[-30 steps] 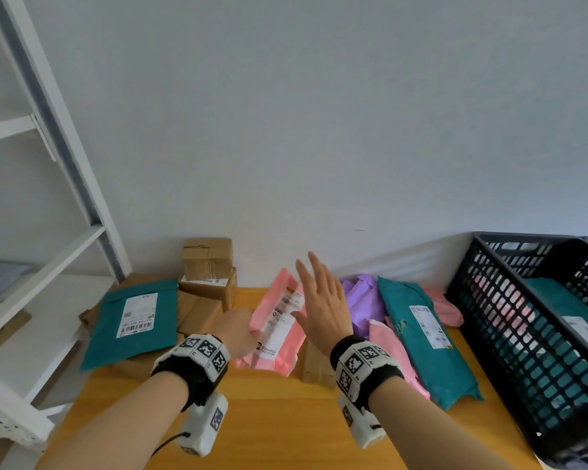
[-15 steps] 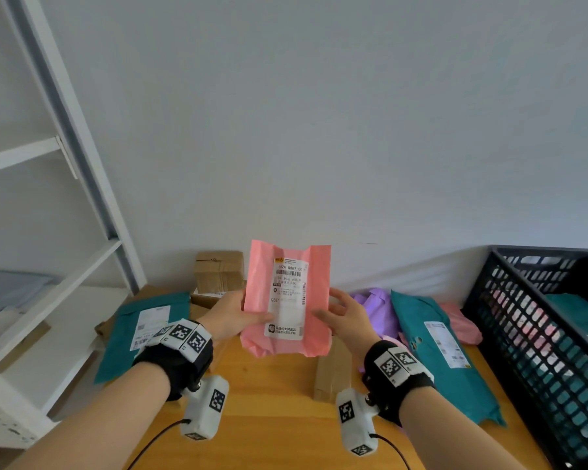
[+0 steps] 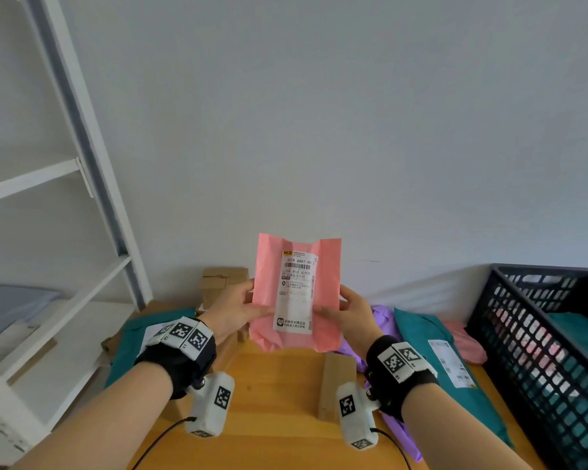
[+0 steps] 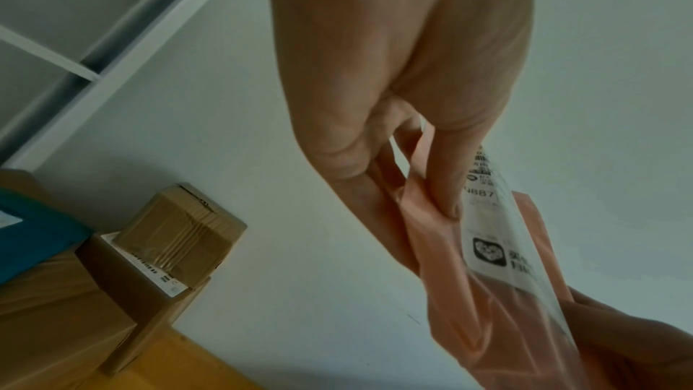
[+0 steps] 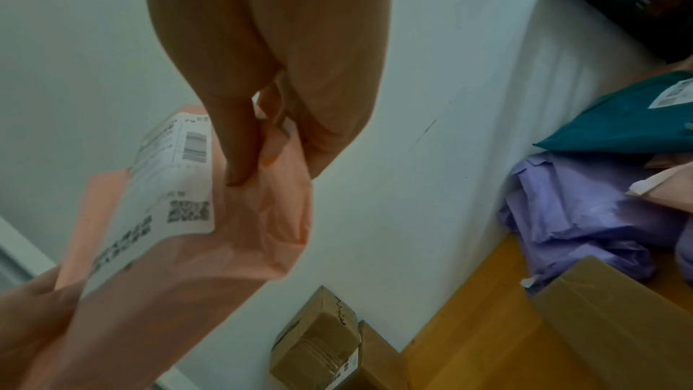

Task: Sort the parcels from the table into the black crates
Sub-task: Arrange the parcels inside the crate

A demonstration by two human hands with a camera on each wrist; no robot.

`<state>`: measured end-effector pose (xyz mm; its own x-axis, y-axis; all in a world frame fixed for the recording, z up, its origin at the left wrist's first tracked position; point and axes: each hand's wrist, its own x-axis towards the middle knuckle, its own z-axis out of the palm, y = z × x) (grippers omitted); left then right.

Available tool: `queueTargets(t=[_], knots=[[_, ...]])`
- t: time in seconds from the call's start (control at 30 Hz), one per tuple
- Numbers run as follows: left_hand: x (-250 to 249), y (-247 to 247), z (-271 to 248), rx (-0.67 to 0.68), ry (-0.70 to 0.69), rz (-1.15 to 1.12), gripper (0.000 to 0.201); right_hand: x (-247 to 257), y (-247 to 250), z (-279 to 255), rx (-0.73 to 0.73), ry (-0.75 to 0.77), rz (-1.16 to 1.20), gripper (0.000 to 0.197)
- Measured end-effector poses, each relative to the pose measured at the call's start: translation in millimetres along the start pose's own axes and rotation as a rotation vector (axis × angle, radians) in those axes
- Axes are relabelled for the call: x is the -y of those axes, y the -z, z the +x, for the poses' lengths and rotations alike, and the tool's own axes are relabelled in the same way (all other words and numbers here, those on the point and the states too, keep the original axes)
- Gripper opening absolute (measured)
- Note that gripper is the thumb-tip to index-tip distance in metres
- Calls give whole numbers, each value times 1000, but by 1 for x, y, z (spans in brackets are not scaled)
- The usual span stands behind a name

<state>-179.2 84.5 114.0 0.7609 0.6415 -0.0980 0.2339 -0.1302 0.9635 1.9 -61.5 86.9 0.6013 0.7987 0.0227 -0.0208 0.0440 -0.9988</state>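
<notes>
I have my left hand point(image 3: 233, 308) and right hand point(image 3: 352, 315) pinching the two side edges of a pink parcel point(image 3: 296, 293), thumbs in front and fingers behind, holding it upright above the table point(image 3: 279, 395) with its white label facing me. Just beyond my right wrist a small cardboard box point(image 3: 336, 385) stands on the wood. Further right lie a purple mailer point(image 5: 585, 215) and a teal mailer point(image 3: 431, 364), beside the black crate point(image 3: 537, 351). Stacked brown boxes point(image 4: 176, 236) sit against the wall.
</notes>
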Motion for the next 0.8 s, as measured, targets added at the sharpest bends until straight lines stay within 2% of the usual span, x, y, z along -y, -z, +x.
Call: queueTargets(t=[0.17,0.4,0.5,0.63,0.8], knots=[[-7,3,-10,8,-30,-8,56,6,-6,-5,-11,24,-8,37],[-6,8,-24,24,-62,-11,49,9,-14,-22,-52,27,-23,38],[-1,6,-30,34,-74,-3,52,6,-15,-33,-77,16,-26,36],[6,-4,-41,90,-57,-26,46,-2,-15,-59,-148,-18,-51,40],[27,-22,-60,236,-18,-38,51,-15,-14,-115,-237,-66,-74,40]])
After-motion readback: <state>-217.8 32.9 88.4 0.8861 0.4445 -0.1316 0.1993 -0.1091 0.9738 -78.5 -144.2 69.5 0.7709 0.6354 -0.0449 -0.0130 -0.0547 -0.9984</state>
